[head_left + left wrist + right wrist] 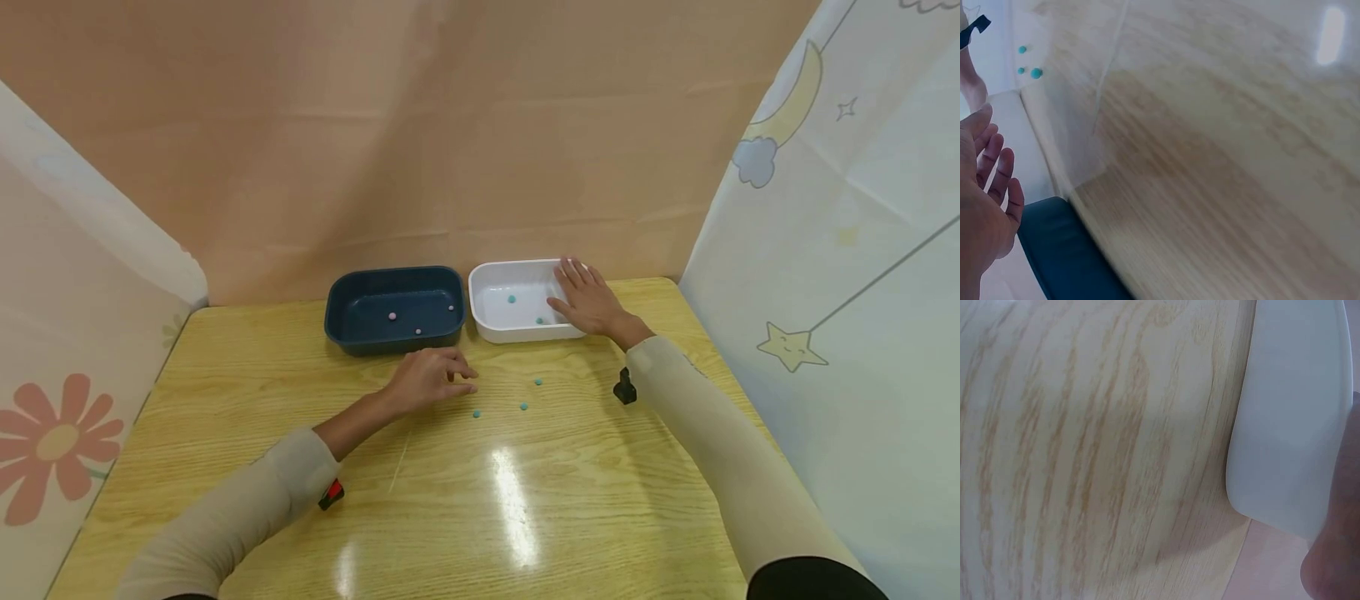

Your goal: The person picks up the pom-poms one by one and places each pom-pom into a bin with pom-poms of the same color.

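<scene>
My left hand point(431, 380) hovers over the table just in front of the dark blue tray point(360, 346), its fingers loosely bent with nothing seen between them. To the right of its fingertips lie three small teal balls point(523, 407) on the wood; the left wrist view shows these balls point(1036, 73) beyond the hand point(988, 194). My right hand point(591, 305) is spread flat over the right end of the white tray point(525, 335), fingers straight. Two teal balls point(512, 299) sit inside that tray. In the right wrist view, part of the hand point(1335, 544) shows beside the tray's wall point(1291, 419).
Three small pale pink balls point(392, 317) lie in the dark blue tray. Both trays stand side by side at the back of the wooden table point(450, 500), against a brown backdrop point(450, 167). Patterned side sheets point(862, 250) border the table left and right.
</scene>
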Demonstrator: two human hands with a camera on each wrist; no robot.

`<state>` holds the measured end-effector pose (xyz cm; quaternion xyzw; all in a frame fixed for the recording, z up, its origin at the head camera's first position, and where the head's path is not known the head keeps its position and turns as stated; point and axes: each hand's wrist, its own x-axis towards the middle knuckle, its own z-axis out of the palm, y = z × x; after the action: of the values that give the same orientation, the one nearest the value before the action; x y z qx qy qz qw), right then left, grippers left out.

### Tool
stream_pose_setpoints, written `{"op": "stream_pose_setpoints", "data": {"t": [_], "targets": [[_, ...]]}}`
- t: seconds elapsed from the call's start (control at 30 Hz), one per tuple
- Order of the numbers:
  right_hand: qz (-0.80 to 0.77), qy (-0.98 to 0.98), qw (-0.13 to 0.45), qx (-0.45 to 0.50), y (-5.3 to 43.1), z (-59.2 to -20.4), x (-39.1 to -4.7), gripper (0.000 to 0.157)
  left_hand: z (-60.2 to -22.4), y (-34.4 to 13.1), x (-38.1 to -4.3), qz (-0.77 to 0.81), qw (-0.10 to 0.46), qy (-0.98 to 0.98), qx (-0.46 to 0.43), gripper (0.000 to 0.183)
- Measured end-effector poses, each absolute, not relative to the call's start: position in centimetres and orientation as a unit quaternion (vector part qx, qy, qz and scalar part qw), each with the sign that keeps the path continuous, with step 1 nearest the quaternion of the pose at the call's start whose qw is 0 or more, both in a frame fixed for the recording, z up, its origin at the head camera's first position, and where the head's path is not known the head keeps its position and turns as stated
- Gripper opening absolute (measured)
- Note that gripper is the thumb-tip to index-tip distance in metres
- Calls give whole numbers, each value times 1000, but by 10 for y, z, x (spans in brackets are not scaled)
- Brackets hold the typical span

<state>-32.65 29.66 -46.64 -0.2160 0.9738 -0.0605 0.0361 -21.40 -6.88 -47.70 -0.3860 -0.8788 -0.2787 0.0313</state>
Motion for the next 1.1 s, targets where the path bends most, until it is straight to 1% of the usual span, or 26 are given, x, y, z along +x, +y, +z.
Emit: {"op": "stream_pose_setpoints", "data": {"t": [0.33,0.67,1.1], "targets": [[-56,974,38,-217,295,-467,-327,80,-488,-72,-210,-266,1,-865,-425,21],[-57,974,38,-216,294,-466,-326,80,-494,-70,-206,-248,-14,-866,-434,20],[-60,974,37,-216,295,-464,-325,79,-501,-68,-206,-243,-54,-869,-428,18]]}}
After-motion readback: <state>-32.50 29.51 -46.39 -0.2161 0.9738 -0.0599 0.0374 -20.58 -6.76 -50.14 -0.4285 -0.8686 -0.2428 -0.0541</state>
